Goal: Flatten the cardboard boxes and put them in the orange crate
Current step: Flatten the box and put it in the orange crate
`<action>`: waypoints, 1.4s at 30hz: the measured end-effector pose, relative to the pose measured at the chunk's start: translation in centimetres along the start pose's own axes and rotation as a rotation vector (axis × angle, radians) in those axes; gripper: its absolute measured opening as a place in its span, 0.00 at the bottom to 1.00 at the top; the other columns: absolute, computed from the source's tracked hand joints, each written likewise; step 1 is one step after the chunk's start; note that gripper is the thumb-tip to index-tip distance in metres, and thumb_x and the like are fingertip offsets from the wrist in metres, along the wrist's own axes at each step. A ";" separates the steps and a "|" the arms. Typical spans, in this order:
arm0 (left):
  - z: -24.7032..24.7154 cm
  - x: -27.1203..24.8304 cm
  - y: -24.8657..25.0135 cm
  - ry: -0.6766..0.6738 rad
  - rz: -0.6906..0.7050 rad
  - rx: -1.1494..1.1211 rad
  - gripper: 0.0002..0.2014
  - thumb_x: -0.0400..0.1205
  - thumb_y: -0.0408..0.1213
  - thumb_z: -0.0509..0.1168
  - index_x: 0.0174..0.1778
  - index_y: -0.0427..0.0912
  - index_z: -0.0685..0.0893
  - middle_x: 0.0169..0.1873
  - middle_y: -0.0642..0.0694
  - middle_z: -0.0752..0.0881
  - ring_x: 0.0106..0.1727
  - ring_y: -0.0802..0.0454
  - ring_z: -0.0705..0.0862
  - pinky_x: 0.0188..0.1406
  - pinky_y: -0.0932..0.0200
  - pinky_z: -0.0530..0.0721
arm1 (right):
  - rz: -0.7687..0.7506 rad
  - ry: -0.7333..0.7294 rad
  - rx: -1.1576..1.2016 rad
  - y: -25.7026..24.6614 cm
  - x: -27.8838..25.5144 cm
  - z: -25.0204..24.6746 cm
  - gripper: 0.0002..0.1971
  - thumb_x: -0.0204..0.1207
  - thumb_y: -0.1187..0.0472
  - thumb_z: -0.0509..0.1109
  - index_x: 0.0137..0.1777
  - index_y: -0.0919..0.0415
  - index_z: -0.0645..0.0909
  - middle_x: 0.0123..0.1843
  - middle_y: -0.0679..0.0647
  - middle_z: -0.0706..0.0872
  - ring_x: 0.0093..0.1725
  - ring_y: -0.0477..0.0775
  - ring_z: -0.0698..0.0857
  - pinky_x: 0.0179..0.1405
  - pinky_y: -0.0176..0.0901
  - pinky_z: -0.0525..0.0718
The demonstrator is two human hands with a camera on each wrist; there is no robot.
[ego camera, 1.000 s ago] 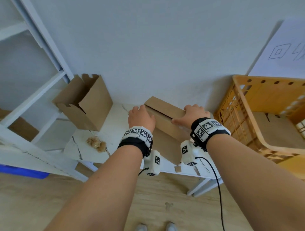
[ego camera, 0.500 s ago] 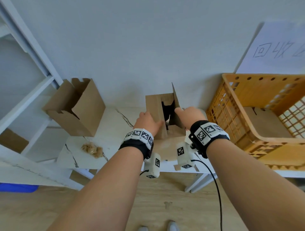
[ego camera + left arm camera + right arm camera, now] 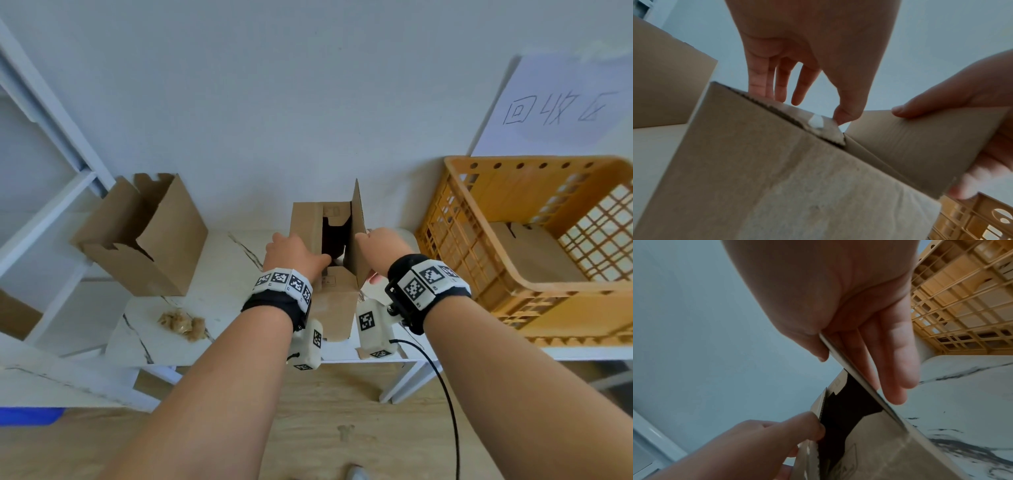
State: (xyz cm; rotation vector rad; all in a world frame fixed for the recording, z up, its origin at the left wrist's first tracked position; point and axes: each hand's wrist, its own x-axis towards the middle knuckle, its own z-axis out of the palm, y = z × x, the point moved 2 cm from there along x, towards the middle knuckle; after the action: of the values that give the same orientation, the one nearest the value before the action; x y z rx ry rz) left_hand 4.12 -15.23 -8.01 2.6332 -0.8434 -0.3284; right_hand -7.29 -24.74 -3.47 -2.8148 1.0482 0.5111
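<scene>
A brown cardboard box stands on the white marble table, its near end open and dark inside. My left hand pinches the left flap; its thumb lies on the torn edge. My right hand grips the right flap, which stands up on edge, with the thumb on one face and the fingers on the other. A second open box stands at the left. The orange crate at the right holds flattened cardboard.
A crumpled wad of brown tape lies near the table's front left. A white shelf frame stands at the left. A paper sign hangs on the wall above the crate. Wooden floor lies below.
One second ago both hands lay on the box top with the flaps down. The flaps have since been pulled apart, and the right one now stands upright.
</scene>
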 end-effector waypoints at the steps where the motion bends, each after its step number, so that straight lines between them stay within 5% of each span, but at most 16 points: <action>1: -0.1 0.0 -0.1 0.010 0.007 0.003 0.26 0.68 0.59 0.69 0.50 0.40 0.80 0.53 0.40 0.76 0.54 0.40 0.78 0.44 0.51 0.81 | -0.022 0.012 -0.021 0.0 0.3 0.2 0.30 0.75 0.59 0.74 0.72 0.68 0.66 0.62 0.62 0.82 0.62 0.62 0.83 0.61 0.50 0.83; 7: -0.6 0.1 -0.8 0.064 0.073 0.038 0.22 0.67 0.59 0.68 0.32 0.40 0.77 0.41 0.43 0.79 0.39 0.42 0.81 0.31 0.58 0.73 | -0.055 0.034 -0.113 -0.8 0.1 -0.3 0.29 0.77 0.54 0.73 0.72 0.67 0.67 0.63 0.61 0.80 0.63 0.60 0.82 0.59 0.48 0.81; 17: -1.8 0.2 -1.6 0.067 0.054 -0.046 0.20 0.66 0.58 0.70 0.41 0.43 0.81 0.39 0.47 0.82 0.37 0.48 0.81 0.28 0.60 0.73 | 0.039 0.107 0.095 -0.8 0.4 -0.3 0.18 0.83 0.67 0.59 0.72 0.69 0.68 0.62 0.64 0.80 0.61 0.62 0.82 0.57 0.48 0.81; 21: -1.1 0.0 -2.1 0.009 0.070 -0.055 0.20 0.71 0.58 0.69 0.46 0.45 0.82 0.49 0.48 0.76 0.46 0.47 0.80 0.46 0.51 0.83 | 0.073 0.165 0.359 -0.2 0.9 0.3 0.15 0.85 0.59 0.54 0.60 0.67 0.79 0.42 0.58 0.79 0.46 0.59 0.77 0.47 0.48 0.77; 24: -1.3 -0.2 -2.4 0.001 0.170 -0.055 0.12 0.79 0.42 0.64 0.58 0.49 0.82 0.61 0.46 0.75 0.60 0.46 0.78 0.57 0.48 0.82 | 0.126 0.219 0.483 0.3 0.7 0.3 0.15 0.87 0.55 0.53 0.49 0.63 0.77 0.44 0.60 0.79 0.45 0.59 0.77 0.44 0.47 0.73; 27: -1.4 -0.4 -1.9 -0.118 0.330 -0.002 0.35 0.74 0.20 0.54 0.73 0.58 0.74 0.80 0.48 0.61 0.81 0.44 0.56 0.74 0.46 0.68 | 0.121 0.240 0.517 0.6 0.6 0.0 0.16 0.87 0.59 0.53 0.52 0.67 0.80 0.48 0.63 0.83 0.47 0.61 0.82 0.44 0.46 0.78; 30: -1.1 -0.5 -0.8 -0.281 0.433 0.140 0.38 0.75 0.18 0.53 0.73 0.62 0.75 0.84 0.50 0.52 0.84 0.45 0.45 0.81 0.46 0.55 | 0.110 0.274 0.568 0.7 0.7 -0.2 0.18 0.86 0.54 0.55 0.45 0.65 0.82 0.40 0.58 0.83 0.40 0.57 0.81 0.38 0.44 0.75; 34: -0.4 0.0 -0.9 -0.271 0.441 0.220 0.30 0.80 0.23 0.54 0.70 0.61 0.78 0.82 0.48 0.60 0.81 0.45 0.55 0.78 0.50 0.60 | 0.109 0.352 0.653 1.0 0.2 0.1 0.16 0.84 0.50 0.60 0.56 0.59 0.85 0.51 0.55 0.88 0.47 0.54 0.85 0.45 0.44 0.82; 38: 0.2 0.4 -1.7 -0.179 0.452 0.250 0.22 0.84 0.32 0.56 0.68 0.63 0.77 0.81 0.46 0.62 0.80 0.42 0.59 0.74 0.47 0.64 | 0.114 0.371 0.783 1.3 -1.0 1.9 0.29 0.75 0.43 0.72 0.72 0.55 0.72 0.63 0.51 0.81 0.57 0.51 0.82 0.51 0.42 0.80; 42: 0.5 -0.5 -1.2 -0.139 0.418 0.266 0.22 0.82 0.29 0.56 0.67 0.57 0.75 0.82 0.44 0.57 0.79 0.40 0.57 0.75 0.44 0.61 | 0.258 0.289 0.918 1.4 -1.8 5.3 0.35 0.74 0.49 0.74 0.78 0.57 0.64 0.72 0.58 0.76 0.65 0.57 0.80 0.56 0.46 0.79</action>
State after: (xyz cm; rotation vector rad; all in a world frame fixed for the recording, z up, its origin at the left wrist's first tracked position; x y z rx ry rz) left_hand 4.18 -14.13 -8.88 2.5955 -1.5449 -0.3050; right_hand -10.95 -23.65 -7.83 -1.9677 1.2671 -0.3226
